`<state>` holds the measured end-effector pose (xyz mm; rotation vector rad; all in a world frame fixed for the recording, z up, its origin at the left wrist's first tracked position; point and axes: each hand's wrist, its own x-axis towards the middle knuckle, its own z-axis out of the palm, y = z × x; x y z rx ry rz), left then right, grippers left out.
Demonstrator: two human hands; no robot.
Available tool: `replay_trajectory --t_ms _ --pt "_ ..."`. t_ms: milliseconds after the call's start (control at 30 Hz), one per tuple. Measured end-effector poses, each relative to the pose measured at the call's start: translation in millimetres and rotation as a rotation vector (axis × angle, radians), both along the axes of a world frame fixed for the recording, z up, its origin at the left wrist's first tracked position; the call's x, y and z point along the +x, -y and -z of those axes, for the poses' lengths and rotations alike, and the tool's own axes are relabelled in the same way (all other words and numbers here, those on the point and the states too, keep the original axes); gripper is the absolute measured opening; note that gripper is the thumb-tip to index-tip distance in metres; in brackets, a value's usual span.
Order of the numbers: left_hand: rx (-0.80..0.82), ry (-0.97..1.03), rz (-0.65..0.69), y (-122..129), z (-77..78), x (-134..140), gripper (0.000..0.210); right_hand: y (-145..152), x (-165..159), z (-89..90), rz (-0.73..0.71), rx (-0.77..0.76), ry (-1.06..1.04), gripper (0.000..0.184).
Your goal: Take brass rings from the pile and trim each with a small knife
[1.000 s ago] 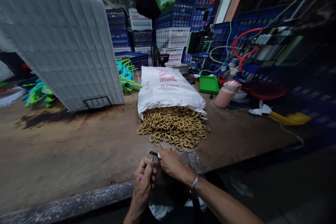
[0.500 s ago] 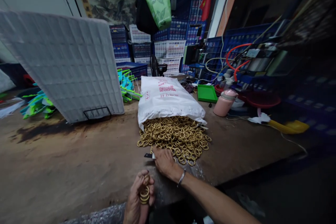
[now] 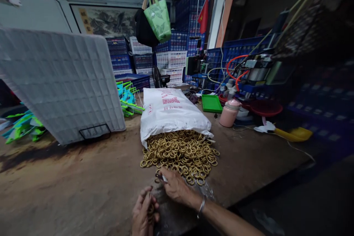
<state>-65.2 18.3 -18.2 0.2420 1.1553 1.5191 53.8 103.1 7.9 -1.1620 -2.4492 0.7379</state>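
Note:
My left hand (image 3: 141, 212), low in the view, is closed around several brass-coloured rings (image 3: 151, 214); the fingers hide part of them. Just right of it and farther forward, my right hand (image 3: 178, 190) wears a silver bracelet at the wrist. Its fingers pinch a small flat tool (image 3: 160, 177) with a dark end and a white part; its exact kind is unclear. That hand lies at the near edge of a heap of brass-coloured rings (image 3: 179, 153). The heap spills from the mouth of a white sack (image 3: 174, 116) with red print, lying on the table.
A tall pale ribbed panel (image 3: 63, 84) leans on a black wire stand (image 3: 94, 131) at the left. Green and blue pieces (image 3: 129, 99) lie behind it. To the right are a green tray (image 3: 211, 103), a pink bottle (image 3: 230, 112) and a yellow scoop (image 3: 294, 134). Stacked crates (image 3: 171, 59) fill the back.
My right hand has drawn back slightly, turning the small tool. My left hand's fingers have closed further over its rings, hiding more of them. The whole view has shifted a little.

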Motion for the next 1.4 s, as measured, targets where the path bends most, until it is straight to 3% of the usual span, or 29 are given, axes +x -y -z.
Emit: replay_trajectory --t_ms 100,233,333,467,667,1167,1267,1400 --pt "0.022 -0.116 0.053 -4.1 -1.5 5.5 0.053 10.1 3.4 -7.9 0.002 -0.162 -0.192 0.012" --pt "-0.004 -0.225 0.136 -3.6 -3.5 12.3 0.035 20.6 6.8 -9.2 0.02 -0.406 -0.385 0.016" --pt "0.007 -0.318 0.145 -1.3 -10.3 18.3 0.034 23.2 9.3 -5.4 0.098 -0.459 -0.428 0.014" --pt "0.07 -0.453 0.148 2.7 -17.5 25.8 0.032 24.5 13.0 -1.2 0.136 -0.456 -0.42 0.011" --pt "-0.031 -0.33 0.264 13.7 -17.8 31.3 0.032 29.8 21.8 -2.5 0.156 -0.445 -0.446 0.012" --pt "0.066 -0.185 0.313 23.0 -35.8 45.2 0.024 35.5 35.6 -14.9 0.065 -0.536 -0.578 0.014" --pt "0.089 -0.166 0.306 19.7 -35.2 46.7 0.024 34.1 40.2 -11.4 0.105 -0.412 -0.487 0.019" --pt "0.055 -0.203 0.281 13.5 -30.5 47.7 0.028 36.7 47.5 -1.7 0.062 -0.156 -0.195 0.013"
